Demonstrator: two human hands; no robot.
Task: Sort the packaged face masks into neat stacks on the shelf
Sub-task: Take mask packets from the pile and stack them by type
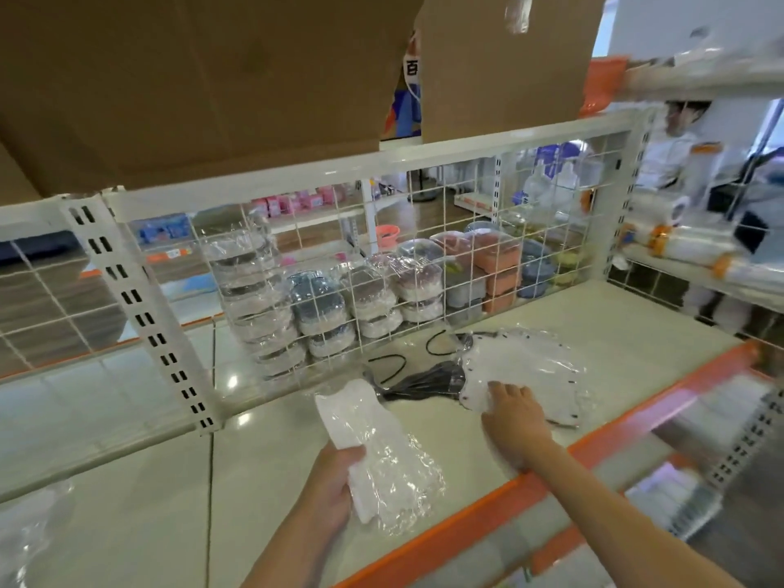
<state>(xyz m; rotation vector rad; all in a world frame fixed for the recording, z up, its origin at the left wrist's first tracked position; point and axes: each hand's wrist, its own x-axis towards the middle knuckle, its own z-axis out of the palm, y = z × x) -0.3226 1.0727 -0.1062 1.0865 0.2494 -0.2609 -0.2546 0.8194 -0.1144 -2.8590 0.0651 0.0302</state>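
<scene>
My left hand grips a stack of white face masks in clear plastic, held just above the cream shelf. My right hand rests palm down, fingers fairly straight, on a pile of white masks in clear wrap lying on the shelf. Packaged black masks with loose ear loops lie to the left of that pile, near the wire grid.
A white wire grid backs the shelf, with wrapped bowls behind it. A slotted upright stands at left. Cardboard boxes sit overhead. The shelf's orange front lip runs lower right. A person stands beyond at upper right.
</scene>
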